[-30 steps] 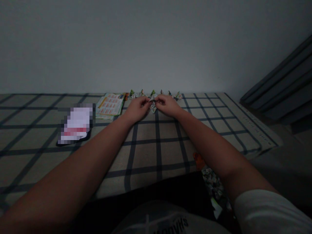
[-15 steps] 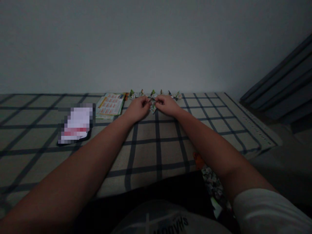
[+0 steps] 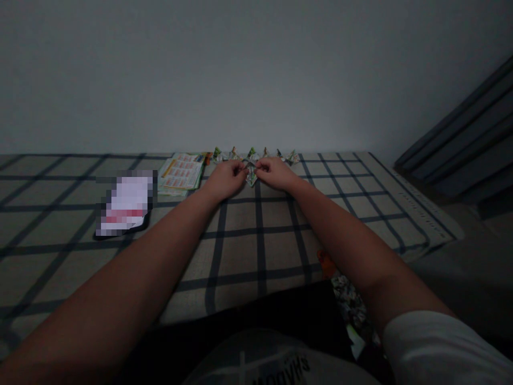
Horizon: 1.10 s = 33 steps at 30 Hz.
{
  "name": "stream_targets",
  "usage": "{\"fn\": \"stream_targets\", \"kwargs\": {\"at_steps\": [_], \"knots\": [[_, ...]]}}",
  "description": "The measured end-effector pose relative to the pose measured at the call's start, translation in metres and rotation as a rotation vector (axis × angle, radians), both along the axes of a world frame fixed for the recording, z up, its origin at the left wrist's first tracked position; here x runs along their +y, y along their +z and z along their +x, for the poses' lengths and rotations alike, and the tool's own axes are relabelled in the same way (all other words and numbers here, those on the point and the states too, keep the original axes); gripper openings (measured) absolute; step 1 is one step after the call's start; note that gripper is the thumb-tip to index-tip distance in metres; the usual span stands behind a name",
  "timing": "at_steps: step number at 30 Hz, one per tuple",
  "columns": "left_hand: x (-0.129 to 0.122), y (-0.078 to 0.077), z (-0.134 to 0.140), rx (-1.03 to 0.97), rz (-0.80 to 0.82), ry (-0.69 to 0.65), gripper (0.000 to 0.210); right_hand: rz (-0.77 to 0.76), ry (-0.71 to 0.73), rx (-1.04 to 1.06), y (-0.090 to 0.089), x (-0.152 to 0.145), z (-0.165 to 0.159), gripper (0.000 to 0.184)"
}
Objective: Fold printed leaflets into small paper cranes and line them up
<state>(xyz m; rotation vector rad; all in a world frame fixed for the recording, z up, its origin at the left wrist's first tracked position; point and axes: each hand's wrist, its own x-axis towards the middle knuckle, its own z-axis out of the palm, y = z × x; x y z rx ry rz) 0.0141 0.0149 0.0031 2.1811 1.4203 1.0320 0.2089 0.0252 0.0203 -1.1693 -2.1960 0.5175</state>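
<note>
A small piece of folded printed paper [image 3: 251, 177] lies between my two hands, one corner pointing toward me. My left hand [image 3: 226, 179] pinches its left side between thumb and fingers. On the opposite side, my right hand [image 3: 276, 174] grips it with thumb and bent fingers. The paper's upper part is partly covered by the fingertips. Just behind the hands, a row of several folded paper figures [image 3: 292, 156] with pointed tips stands along the wall side of the checked cloth [image 3: 240, 251]; the hands partly hide some of them.
Left of my hands lies a stack of printed paper sheets [image 3: 182, 172]. A phone [image 3: 130, 202] with a blurred-out screen rests nearer on the left. A plain wall [image 3: 256, 75] rises behind. Crumpled printed paper [image 3: 348, 295] and something orange [image 3: 326, 264] lie by my right forearm.
Almost nothing differs. Both hands keep their pinch on the folded paper, with only a very slight shift of the fingers.
</note>
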Motion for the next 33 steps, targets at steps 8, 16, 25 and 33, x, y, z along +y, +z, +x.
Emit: {"fn": "stream_targets", "kwargs": {"at_steps": [8,16,25,33], "knots": [[0.0,0.002,0.0,0.008,-0.017,0.014,0.021,0.004,-0.004,-0.035,-0.003,0.004,0.002,0.016],[-0.001,0.0,-0.004,-0.004,-0.012,0.042,0.023,-0.026,0.004,-0.013,-0.003,0.002,0.004,0.022],[0.0,-0.005,-0.004,-0.161,-0.072,0.045,0.039,-0.009,-0.002,0.026,-0.006,0.003,0.004,0.023],[0.004,-0.009,-0.005,-0.244,-0.072,-0.03,0.048,0.003,-0.093,-0.003,-0.008,0.005,0.005,0.023]]}}
